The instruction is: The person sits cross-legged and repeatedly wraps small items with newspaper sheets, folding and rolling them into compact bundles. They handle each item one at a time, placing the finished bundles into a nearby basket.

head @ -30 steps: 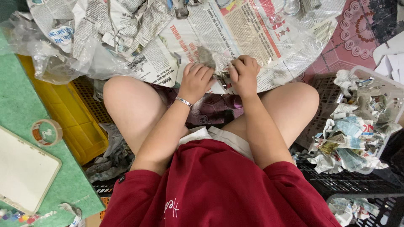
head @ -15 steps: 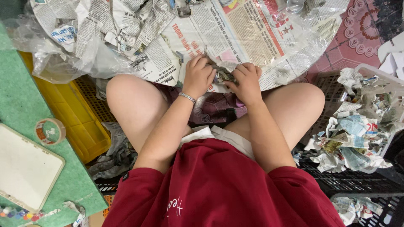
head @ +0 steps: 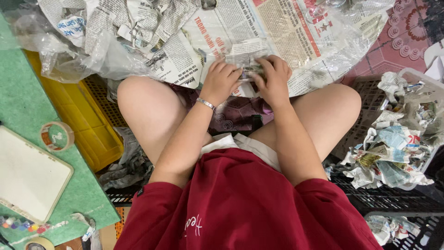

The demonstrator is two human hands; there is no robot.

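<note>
A small wad of newspaper sits pinched between both hands, held just above the knees and over the flat newspaper sheets spread ahead. The wad is grey-green with print, creased and soft-looking, mostly hidden by fingers. The left hand closes its grip on the wad's left end, fingers curled over the top; a thin silver bracelet rings that wrist. The right hand closes on the right end, knuckles up.

Clear, crinkled plastic film lies tangled with torn, crumpled newsprint at the upper left. Below it a yellow plastic crate with a lattice wall stands beside the left thigh. A green counter at the far left carries a roll of tape and a white rounded tray. To the right, a pale basket holds many balled newspaper scraps, resting on black lattice crates. A dark red shirt fills the foreground.
</note>
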